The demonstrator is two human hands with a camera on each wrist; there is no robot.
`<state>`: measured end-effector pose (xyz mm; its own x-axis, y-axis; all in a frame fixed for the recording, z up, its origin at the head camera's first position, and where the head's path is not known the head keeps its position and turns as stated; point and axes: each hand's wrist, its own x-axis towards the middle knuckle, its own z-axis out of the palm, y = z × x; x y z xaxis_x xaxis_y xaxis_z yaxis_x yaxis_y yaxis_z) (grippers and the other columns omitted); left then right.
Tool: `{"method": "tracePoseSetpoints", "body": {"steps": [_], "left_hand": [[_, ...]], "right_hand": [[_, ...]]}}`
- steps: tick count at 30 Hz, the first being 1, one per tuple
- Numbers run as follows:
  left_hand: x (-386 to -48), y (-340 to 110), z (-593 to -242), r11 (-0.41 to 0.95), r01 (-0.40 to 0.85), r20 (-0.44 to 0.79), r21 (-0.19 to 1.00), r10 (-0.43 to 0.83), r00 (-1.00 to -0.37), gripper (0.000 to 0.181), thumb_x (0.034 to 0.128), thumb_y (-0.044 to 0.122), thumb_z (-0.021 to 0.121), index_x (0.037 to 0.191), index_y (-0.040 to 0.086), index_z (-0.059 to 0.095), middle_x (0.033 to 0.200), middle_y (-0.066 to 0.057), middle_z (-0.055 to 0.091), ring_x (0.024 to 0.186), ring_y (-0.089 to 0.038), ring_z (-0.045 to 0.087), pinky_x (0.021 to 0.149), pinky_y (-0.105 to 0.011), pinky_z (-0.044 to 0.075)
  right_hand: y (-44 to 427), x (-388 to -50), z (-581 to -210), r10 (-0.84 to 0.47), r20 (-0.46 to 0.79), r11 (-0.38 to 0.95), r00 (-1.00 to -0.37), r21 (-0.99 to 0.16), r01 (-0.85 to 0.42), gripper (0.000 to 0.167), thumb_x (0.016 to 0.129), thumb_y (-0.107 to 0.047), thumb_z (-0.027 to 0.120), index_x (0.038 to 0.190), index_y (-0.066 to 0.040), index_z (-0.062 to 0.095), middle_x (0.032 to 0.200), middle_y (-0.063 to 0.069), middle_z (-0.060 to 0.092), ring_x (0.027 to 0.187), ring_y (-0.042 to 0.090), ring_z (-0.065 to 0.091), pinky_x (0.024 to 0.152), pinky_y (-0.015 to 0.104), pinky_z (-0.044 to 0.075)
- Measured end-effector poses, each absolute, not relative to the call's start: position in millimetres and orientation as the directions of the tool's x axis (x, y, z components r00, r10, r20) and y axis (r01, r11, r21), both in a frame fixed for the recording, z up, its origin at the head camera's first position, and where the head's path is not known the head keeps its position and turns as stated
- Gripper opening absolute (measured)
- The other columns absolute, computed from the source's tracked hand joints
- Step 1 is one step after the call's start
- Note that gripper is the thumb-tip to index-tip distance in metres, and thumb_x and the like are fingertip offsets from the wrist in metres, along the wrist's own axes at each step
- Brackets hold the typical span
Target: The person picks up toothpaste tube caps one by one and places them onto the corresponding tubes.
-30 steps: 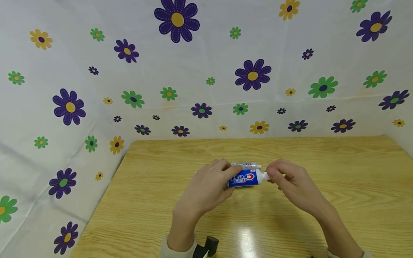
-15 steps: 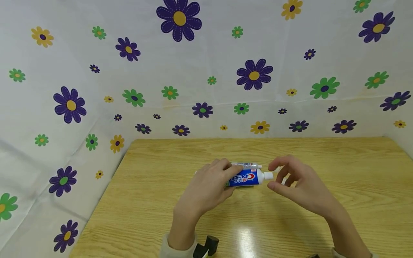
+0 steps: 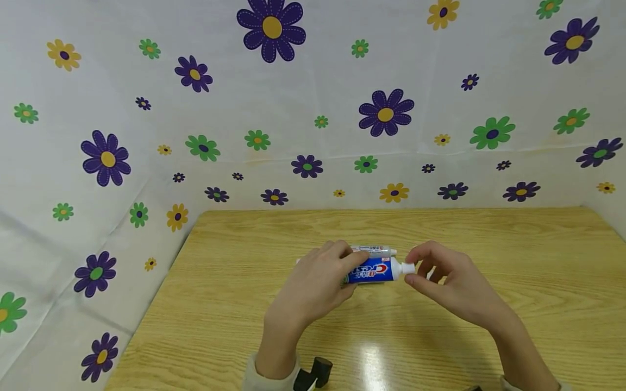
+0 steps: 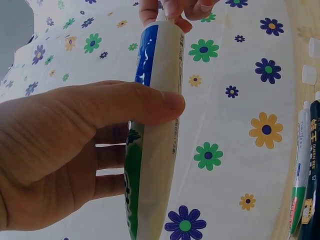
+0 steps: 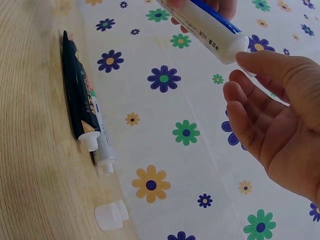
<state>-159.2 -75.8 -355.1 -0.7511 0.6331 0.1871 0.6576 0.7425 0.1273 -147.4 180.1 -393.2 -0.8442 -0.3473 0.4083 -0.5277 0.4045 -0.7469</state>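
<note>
A blue, white and green toothpaste tube (image 3: 373, 270) lies level above the table, its white cap (image 3: 407, 267) pointing right. My left hand (image 3: 313, 285) grips the tube's body, the thumb across its side in the left wrist view. At the other end, my right hand (image 3: 452, 279) pinches the cap between thumb and index finger; its other fingers are loosely bent. Behind the held tube, a slim silver tube (image 3: 381, 251) rests on the table. In the right wrist view a black tube (image 5: 80, 100) lies beside that silver one, both with white tips.
Two loose white caps, one in front (image 5: 107, 216), stand on the wooden table (image 3: 220, 304) past the tips of the lying tubes. A white flower-print cloth (image 3: 332, 98) hangs along the table's back and left edges.
My right fingers came off the cap half a second ago, then closed on it again. The left hand and the toothpaste tube have stayed nearly still.
</note>
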Motion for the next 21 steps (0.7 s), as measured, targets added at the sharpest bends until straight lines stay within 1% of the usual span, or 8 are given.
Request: {"method": "tracePoseSetpoints", "body": {"steps": [10, 21], "left_hand": [[-159.3, -76.7, -357.2, 0.74, 0.662, 0.201, 0.119, 0.635, -0.746, 0.048, 0.0861, 0.026, 0.08, 0.131, 0.02, 0.064, 0.111, -0.002, 0.064, 0.099, -0.017, 0.06, 0.089, -0.036, 0.054], [-157.8, -77.9, -357.2, 0.737, 0.665, 0.198, 0.124, 0.638, -0.744, 0.05, 0.0859, 0.025, 0.08, 0.132, 0.021, 0.063, 0.112, -0.002, 0.063, 0.1, -0.018, 0.06, 0.089, -0.036, 0.054]], "right_hand": [[178.9, -146.9, -393.6, -0.34, 0.394, 0.414, -0.854, -0.753, -0.512, 0.022, 0.089, -0.003, 0.072, 0.106, -0.015, 0.063, 0.086, -0.006, 0.064, 0.069, 0.011, 0.059, 0.056, 0.025, 0.05], [177.7, -145.6, -394.9, -0.325, 0.356, 0.449, -0.876, -0.757, -0.474, 0.015, 0.093, -0.008, 0.07, 0.105, -0.015, 0.064, 0.088, -0.005, 0.064, 0.072, 0.011, 0.058, 0.059, 0.025, 0.05]]}}
